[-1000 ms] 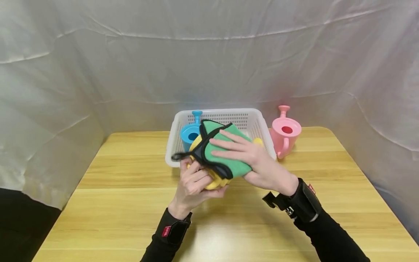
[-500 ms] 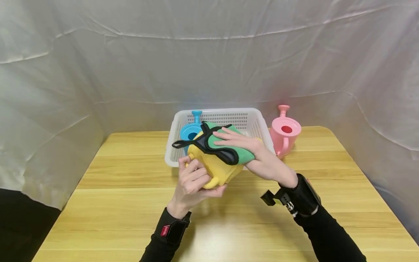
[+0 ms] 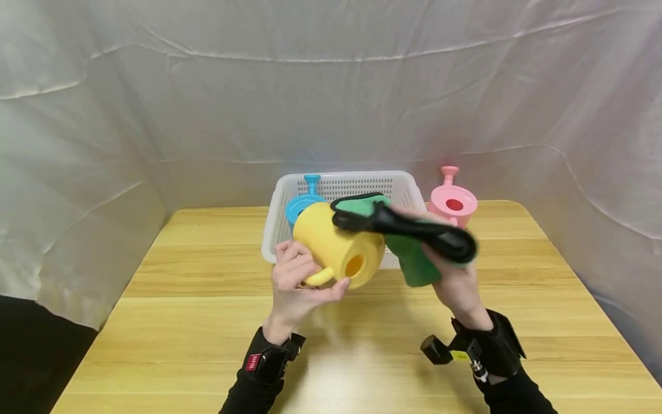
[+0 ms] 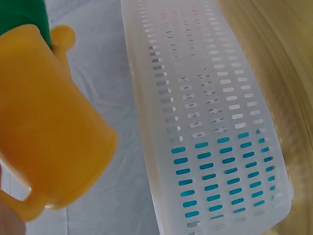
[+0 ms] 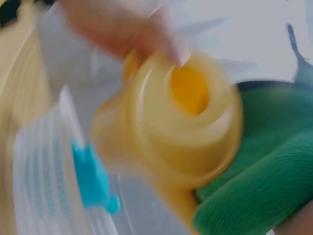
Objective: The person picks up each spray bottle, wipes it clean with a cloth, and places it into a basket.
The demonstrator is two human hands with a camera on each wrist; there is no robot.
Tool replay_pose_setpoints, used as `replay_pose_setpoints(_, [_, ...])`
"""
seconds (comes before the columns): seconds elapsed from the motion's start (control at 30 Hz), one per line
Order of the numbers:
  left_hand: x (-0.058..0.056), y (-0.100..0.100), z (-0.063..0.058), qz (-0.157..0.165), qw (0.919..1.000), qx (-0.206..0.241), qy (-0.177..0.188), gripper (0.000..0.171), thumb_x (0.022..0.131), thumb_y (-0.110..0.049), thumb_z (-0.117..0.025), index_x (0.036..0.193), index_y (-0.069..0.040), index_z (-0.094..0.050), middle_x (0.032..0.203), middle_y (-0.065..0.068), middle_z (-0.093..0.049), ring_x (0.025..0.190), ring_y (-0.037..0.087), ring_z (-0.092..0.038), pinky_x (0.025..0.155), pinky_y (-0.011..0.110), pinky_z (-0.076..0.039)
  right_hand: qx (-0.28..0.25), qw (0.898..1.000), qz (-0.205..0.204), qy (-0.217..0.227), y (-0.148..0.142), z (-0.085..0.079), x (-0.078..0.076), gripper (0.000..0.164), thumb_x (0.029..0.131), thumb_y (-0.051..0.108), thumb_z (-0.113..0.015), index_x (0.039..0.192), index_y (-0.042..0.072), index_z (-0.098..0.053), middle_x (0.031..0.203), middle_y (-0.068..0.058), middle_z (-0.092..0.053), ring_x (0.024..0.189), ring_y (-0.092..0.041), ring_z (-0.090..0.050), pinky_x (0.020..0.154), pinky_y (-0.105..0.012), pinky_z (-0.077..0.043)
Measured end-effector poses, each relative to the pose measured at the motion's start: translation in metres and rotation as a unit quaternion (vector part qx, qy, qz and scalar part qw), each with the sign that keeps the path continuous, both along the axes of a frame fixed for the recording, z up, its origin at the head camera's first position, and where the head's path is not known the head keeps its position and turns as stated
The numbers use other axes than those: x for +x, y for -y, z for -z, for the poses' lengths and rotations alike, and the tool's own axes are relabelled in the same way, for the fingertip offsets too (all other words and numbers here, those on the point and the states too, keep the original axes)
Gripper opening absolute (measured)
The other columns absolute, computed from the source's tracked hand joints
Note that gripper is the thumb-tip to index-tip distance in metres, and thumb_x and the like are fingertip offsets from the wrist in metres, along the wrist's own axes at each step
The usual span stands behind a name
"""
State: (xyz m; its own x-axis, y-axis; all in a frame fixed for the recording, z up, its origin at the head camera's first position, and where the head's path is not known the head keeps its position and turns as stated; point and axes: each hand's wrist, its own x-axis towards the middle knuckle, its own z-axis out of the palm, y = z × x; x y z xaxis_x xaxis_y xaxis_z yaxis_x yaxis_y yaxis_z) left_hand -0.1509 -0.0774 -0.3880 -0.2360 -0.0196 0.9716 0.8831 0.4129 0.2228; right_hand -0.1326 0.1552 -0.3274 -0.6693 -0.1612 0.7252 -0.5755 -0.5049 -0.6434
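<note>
My left hand (image 3: 297,282) grips a yellow watering can (image 3: 323,233) by its handle, the thumb near the top opening. The can is tipped on its side above the table, its round opening turned toward me. On the can's right side lies a green cloth (image 3: 414,259) with black edging and a hanging loop. My right hand (image 3: 457,287), blurred, holds this cloth, and the loop swings across the fingers. In the right wrist view the cloth (image 5: 264,166) covers part of the can's side by the spout. The left wrist view shows the can's yellow body (image 4: 49,122) close up.
Behind the hands stands a white perforated basket (image 3: 269,230) with a blue watering can (image 3: 300,207) in its left part. A pink watering can (image 3: 452,198) stands right of the basket. Grey fabric (image 3: 331,109) hangs behind the wooden table (image 3: 207,345).
The yellow can has turned so its opening faces me. My right hand has shifted right and down with the cloth, uncovering much of the can; the cloth's loop has swung to the right.
</note>
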Motion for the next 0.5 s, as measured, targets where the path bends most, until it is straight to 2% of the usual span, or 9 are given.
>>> replay_pose_setpoints(0.03, [0.001, 0.001, 0.001, 0.003, 0.9998, 0.008, 0.018, 0.049, 0.083, -0.045, -0.076, 0.055, -0.015, -0.048, 0.051, -0.004, -0.049, 0.067, 0.018, -0.045, 0.082, 0.038, -0.028, -0.069, 0.996, 0.005, 0.051, -0.001, 0.0, 0.003, 0.033, 0.103, 0.0, -0.048, 0.134, 0.002, -0.058, 0.131, -0.009, -0.066, 0.121, -0.019, -0.065, 0.102, -0.03, -0.052])
replay_pose_setpoints(0.07, [0.002, 0.001, 0.001, 0.007, 0.9991, 0.018, 0.039, 0.05, 0.083, -0.045, -0.077, 0.054, -0.015, -0.048, 0.051, -0.004, -0.047, 0.067, 0.017, -0.044, 0.083, 0.037, -0.028, -0.134, 0.986, 0.008, 0.099, -0.003, -0.001, 0.007, 0.033, 0.103, 0.001, -0.049, 0.135, 0.005, -0.056, 0.129, -0.006, -0.066, 0.116, -0.017, -0.066, 0.099, -0.029, -0.054])
replay_pose_setpoints(0.13, [0.004, 0.003, 0.001, 0.02, 0.995, 0.042, 0.088, 0.05, 0.082, -0.044, -0.078, 0.054, -0.014, -0.049, 0.051, -0.002, -0.046, 0.066, 0.017, -0.042, 0.085, 0.035, -0.027, -0.231, 0.959, 0.023, 0.165, -0.007, -0.003, 0.011, 0.033, 0.105, 0.007, -0.047, 0.137, 0.007, -0.05, 0.129, -0.006, -0.061, 0.114, -0.017, -0.063, 0.1, -0.029, -0.052])
replay_pose_setpoints(0.2, [0.007, 0.003, 0.0, 0.03, 0.9877, 0.073, 0.135, 0.051, 0.081, -0.039, -0.08, 0.054, -0.011, -0.048, 0.051, 0.001, -0.045, 0.065, 0.016, -0.04, 0.087, 0.032, -0.028, -0.298, 0.932, 0.045, 0.202, -0.012, -0.007, 0.013, 0.033, 0.105, 0.011, -0.044, 0.139, 0.007, -0.043, 0.128, -0.008, -0.056, 0.113, -0.021, -0.06, 0.101, -0.031, -0.05])
replay_pose_setpoints(0.3, [0.012, 0.003, -0.003, 0.038, 0.9712, 0.122, 0.201, 0.046, 0.079, -0.026, -0.082, 0.055, -0.008, -0.048, 0.053, 0.005, -0.045, 0.062, 0.013, -0.04, 0.083, 0.027, -0.032, -0.33, 0.913, 0.068, 0.23, -0.018, -0.007, 0.015, 0.032, 0.107, 0.019, -0.039, 0.138, 0.009, -0.039, 0.127, -0.008, -0.05, 0.112, -0.022, -0.056, 0.101, -0.032, -0.048])
replay_pose_setpoints(0.37, [0.015, 0.002, -0.005, 0.034, 0.9591, 0.148, 0.239, 0.04, 0.078, -0.016, -0.082, 0.056, -0.005, -0.051, 0.054, 0.003, -0.047, 0.06, 0.01, -0.041, 0.074, 0.023, -0.035, -0.337, 0.903, 0.093, 0.251, -0.019, -0.006, 0.015, 0.03, 0.107, 0.022, -0.04, 0.134, 0.01, -0.041, 0.122, -0.007, -0.051, 0.108, -0.02, -0.057, 0.097, -0.031, -0.049])
replay_pose_setpoints(0.43, [0.018, 0.001, -0.007, 0.033, 0.9476, 0.169, 0.269, 0.035, 0.079, -0.01, -0.081, 0.058, -0.003, -0.053, 0.056, -0.001, -0.048, 0.058, 0.007, -0.04, 0.062, 0.021, -0.033, -0.334, 0.898, 0.11, 0.264, -0.018, -0.005, 0.014, 0.029, 0.107, 0.026, -0.04, 0.131, 0.01, -0.043, 0.12, -0.006, -0.052, 0.106, -0.019, -0.057, 0.095, -0.031, -0.05])
replay_pose_setpoints(0.5, [0.02, 0.0, -0.009, 0.027, 0.9381, 0.181, 0.294, 0.038, 0.083, -0.011, -0.079, 0.058, -0.001, -0.052, 0.056, -0.006, -0.045, 0.054, 0.004, -0.038, 0.054, 0.02, -0.029, -0.332, 0.894, 0.119, 0.275, -0.018, -0.003, 0.012, 0.03, 0.107, 0.028, -0.042, 0.13, 0.01, -0.045, 0.119, -0.005, -0.053, 0.105, -0.02, -0.058, 0.093, -0.031, -0.052])
